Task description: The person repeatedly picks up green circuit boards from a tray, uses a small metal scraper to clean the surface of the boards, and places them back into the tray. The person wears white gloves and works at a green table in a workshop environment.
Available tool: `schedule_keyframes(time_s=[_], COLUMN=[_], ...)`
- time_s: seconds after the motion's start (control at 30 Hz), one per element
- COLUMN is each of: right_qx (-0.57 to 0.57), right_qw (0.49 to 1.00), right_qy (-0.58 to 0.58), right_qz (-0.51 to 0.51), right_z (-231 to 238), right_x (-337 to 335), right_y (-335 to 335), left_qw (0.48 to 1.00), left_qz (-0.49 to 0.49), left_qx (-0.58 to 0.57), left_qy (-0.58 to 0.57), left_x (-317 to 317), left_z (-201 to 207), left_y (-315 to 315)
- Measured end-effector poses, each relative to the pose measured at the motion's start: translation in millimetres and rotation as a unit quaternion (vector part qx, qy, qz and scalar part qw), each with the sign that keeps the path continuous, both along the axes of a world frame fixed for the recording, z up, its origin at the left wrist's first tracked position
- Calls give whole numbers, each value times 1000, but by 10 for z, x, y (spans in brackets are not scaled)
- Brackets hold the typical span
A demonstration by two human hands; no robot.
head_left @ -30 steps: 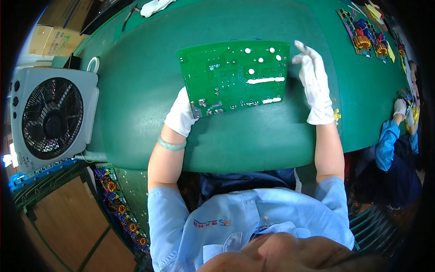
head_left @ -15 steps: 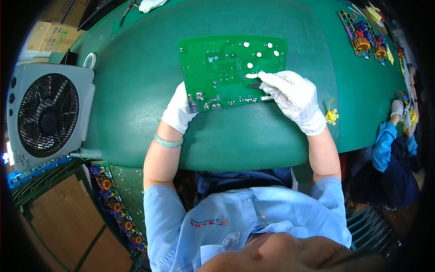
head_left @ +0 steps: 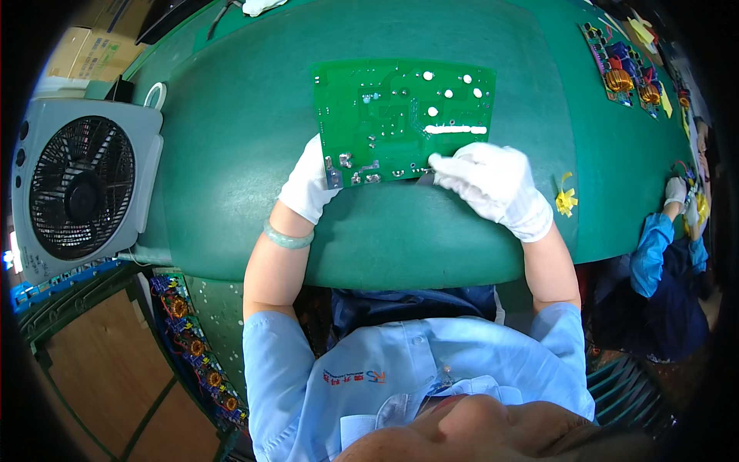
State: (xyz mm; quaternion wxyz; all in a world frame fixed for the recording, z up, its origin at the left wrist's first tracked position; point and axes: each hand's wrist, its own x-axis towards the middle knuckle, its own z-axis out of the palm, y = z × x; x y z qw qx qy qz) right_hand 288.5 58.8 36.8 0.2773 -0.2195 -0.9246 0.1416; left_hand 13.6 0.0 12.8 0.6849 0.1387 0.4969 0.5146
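Note:
A green circuit board is held up over the green table, solder side toward me. My white-gloved left hand grips it at its lower left edge, with most of the fingers hidden behind it. Close to the lower right edge of the board is my right hand, gloved too, its fingers closed on a small dark blade that mostly disappears under the glove. Several round white dots and a long white strip show on the board's right half.
A grey box fan stands at the left, near cardboard boxes. A yellow ribbon-like piece lies right of my hand. Populated boards lie at the far right, and more at lower left. A co-worker's gloved hand shows at right.
My right hand has moved down from the white strip to the board's lower edge with the blade, uncovering the strip. The board has shifted slightly to the right in view.

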Motion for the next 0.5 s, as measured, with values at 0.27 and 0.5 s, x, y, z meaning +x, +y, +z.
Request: schedule_keyframes(time_s=[0.27, 0.5], right_qx=[32, -50], right_qw=[994, 992], right_qy=[78, 101], right_qz=[-71, -49], right_z=[-25, -40], right_x=[-18, 26], right_y=[144, 147], left_qw=[1000, 1000], left_qz=[7, -20], left_qx=[-9, 19], left_qy=[23, -14], left_x=[12, -17], left_z=[34, 15], left_y=[2, -3])
